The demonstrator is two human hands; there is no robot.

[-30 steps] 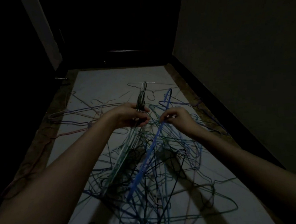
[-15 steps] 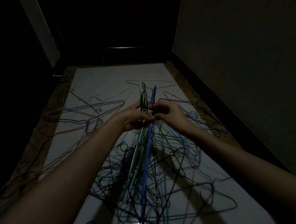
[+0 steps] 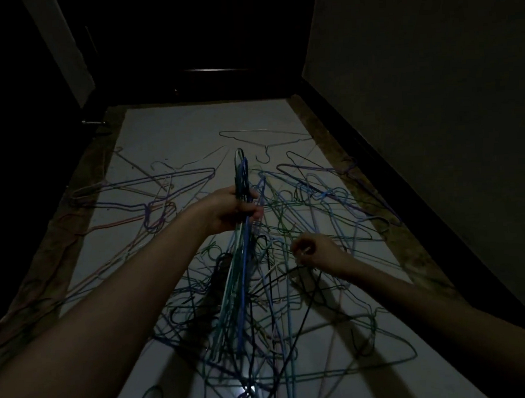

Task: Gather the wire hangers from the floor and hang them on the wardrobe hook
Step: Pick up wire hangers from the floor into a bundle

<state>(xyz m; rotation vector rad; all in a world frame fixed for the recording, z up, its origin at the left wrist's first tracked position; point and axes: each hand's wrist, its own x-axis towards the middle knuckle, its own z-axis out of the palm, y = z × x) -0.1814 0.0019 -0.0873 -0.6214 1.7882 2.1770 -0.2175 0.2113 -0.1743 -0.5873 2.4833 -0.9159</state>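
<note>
My left hand [image 3: 225, 210] grips a bundle of wire hangers [image 3: 241, 175] by their necks. Their hooks stick up above my fist, and the blue, teal and white bodies hang down toward me. My right hand [image 3: 318, 252] is lower and to the right, down at the tangled pile of loose hangers [image 3: 304, 202] on the floor. Its thumb and fingers are curled and pinch a thin wire there, whose colour is hard to tell in the dim light. A black hanger [image 3: 295, 328] lies just below that hand. No wardrobe hook is visible.
The pale floor [image 3: 175, 133] runs away from me between a dark wall with a black skirting [image 3: 374, 150] on the right and a dark panel with a metal handle [image 3: 93, 122] on the left. More hangers [image 3: 151, 186] lie spread at the left. It is dark at the far end.
My right hand passed the blue hanger into the left hand's bundle, let go, and dropped down and right to the pile. The left hand stayed raised with the bundle.
</note>
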